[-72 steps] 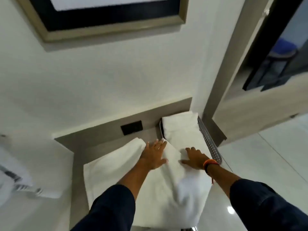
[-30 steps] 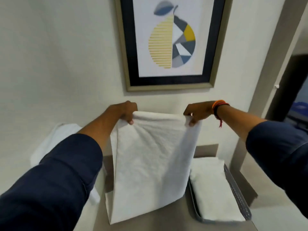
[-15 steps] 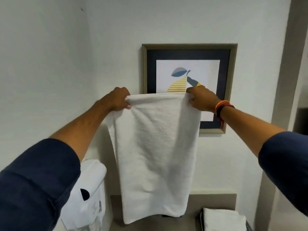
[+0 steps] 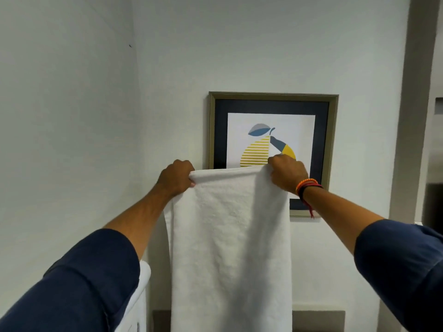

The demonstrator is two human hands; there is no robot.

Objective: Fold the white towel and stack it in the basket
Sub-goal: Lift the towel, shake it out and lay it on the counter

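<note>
Since 0.5 s ago both hands have lifted the towel (image 4: 230, 248) higher, and the basket has dropped out of view. Left fingers (image 4: 191, 180) and right fingers (image 4: 272, 174) are curled tight on its 2 top corners. It hangs straight down before the picture (image 4: 273, 130) on the wall (image 4: 167, 68).

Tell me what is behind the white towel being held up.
Behind the white terry towel, gripped at its top corners by the left hand and right hand, the gold-framed pear picture shows above. Its lower left part and the wall below are covered.
</note>
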